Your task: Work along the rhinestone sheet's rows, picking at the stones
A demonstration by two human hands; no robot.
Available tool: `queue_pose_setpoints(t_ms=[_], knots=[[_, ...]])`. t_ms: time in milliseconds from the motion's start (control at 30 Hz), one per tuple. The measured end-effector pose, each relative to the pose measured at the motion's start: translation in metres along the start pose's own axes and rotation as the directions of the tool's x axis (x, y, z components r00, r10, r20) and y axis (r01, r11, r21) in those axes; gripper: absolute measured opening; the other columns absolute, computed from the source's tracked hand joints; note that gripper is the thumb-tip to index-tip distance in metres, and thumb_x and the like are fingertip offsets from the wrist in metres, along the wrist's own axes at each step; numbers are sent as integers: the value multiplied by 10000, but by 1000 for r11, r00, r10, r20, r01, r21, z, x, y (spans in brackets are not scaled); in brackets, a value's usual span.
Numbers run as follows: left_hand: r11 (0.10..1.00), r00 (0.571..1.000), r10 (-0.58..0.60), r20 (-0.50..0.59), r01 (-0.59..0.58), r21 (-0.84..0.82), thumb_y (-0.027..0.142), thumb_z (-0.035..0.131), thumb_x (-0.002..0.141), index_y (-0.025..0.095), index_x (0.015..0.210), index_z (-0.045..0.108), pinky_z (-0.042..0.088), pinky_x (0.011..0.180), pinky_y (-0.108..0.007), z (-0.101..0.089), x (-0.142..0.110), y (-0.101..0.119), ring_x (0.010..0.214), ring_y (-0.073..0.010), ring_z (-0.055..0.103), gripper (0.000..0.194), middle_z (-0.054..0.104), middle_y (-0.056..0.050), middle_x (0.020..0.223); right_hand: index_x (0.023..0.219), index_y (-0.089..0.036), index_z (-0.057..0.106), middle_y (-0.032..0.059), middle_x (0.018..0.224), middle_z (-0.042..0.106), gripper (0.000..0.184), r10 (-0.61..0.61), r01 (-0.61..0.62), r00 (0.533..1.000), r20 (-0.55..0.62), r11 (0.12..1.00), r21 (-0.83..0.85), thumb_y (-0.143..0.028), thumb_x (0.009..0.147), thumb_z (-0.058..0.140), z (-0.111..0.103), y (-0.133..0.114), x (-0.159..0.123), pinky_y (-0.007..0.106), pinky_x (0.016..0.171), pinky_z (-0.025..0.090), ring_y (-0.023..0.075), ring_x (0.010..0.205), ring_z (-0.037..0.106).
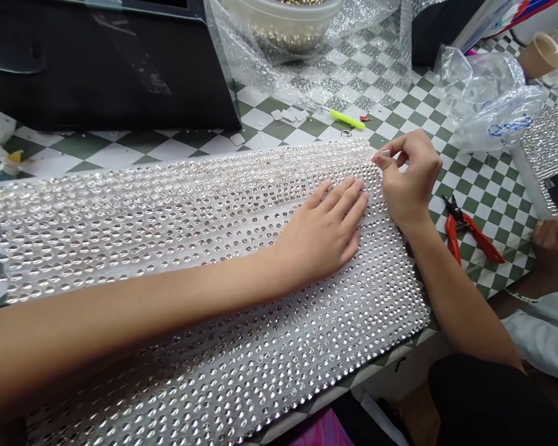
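A wide sheet of rhinestone mesh (242, 365), with rows of silvery round stones on a pale backing, lies across the table. My left hand (323, 232) rests flat on it toward the right side, fingers stretched out and pointing up to the right. At the sheet's upper right edge, the thumb and fingers of my right hand (413, 176) are pinched together on the border. My left forearm crosses over the sheet and hides part of its rows.
Red-handled pliers (467, 232) lie to the right on the checkered tablecloth (497, 192). Behind the sheet are a yellow-green tool (347, 119), a black box (106, 68) and a tub of beads (286, 21). Plastic bags (497, 111) and another person's hand (555, 248) are at right.
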State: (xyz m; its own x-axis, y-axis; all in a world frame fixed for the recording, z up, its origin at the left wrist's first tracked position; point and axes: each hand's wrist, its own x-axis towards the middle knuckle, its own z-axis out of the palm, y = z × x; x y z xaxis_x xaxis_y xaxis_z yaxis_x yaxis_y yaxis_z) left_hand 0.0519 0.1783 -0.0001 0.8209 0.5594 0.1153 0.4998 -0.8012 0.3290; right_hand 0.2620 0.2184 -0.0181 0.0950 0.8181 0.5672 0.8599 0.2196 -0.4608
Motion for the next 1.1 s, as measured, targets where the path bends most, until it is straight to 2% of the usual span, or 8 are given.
queue_pose_setpoints(t_ms=[267,433,633,800,1100], knots=[[1000,1000,0,-3,0,-13,299,323,1083,12,1603,385,200,1320,-488,-1,-1,-1,1602,-315,273,598,301,-202,1710,757,-241,521,54,859,586,192,19,-20,1000,12,1000,9,-262,904,643,-10,4,1,477,842,524,223,804,560],[1000,1000,-8,22,8,-15,297,304,1091,15,1612,370,194,1319,-501,-2,-1,-1,1607,-321,258,597,290,-199,1716,734,-277,509,35,832,644,240,57,-56,998,36,998,-17,-174,876,673,-21,8,4,421,736,483,181,710,505],[1000,1000,2,-5,-2,-9,310,303,1095,16,1614,364,196,1321,-495,1,-2,-2,1608,-309,260,599,292,-195,1715,719,-288,516,17,810,662,236,50,-49,998,49,999,-18,-206,877,670,-21,13,5,402,679,483,164,675,498],[1000,1000,4,-11,-4,-10,307,307,1091,16,1609,371,201,1319,-500,1,-2,-2,1606,-309,267,598,300,-196,1711,717,-287,516,14,804,646,235,53,-53,997,58,999,-2,-182,860,671,-19,13,4,398,683,488,173,690,520],[1000,1000,8,-10,-8,-9,301,304,1090,7,1605,377,203,1318,-503,0,-2,-2,1601,-319,277,598,307,-204,1707,728,-307,501,31,847,664,231,101,-99,992,77,995,-28,-265,893,657,-21,10,4,425,722,491,183,717,509]])
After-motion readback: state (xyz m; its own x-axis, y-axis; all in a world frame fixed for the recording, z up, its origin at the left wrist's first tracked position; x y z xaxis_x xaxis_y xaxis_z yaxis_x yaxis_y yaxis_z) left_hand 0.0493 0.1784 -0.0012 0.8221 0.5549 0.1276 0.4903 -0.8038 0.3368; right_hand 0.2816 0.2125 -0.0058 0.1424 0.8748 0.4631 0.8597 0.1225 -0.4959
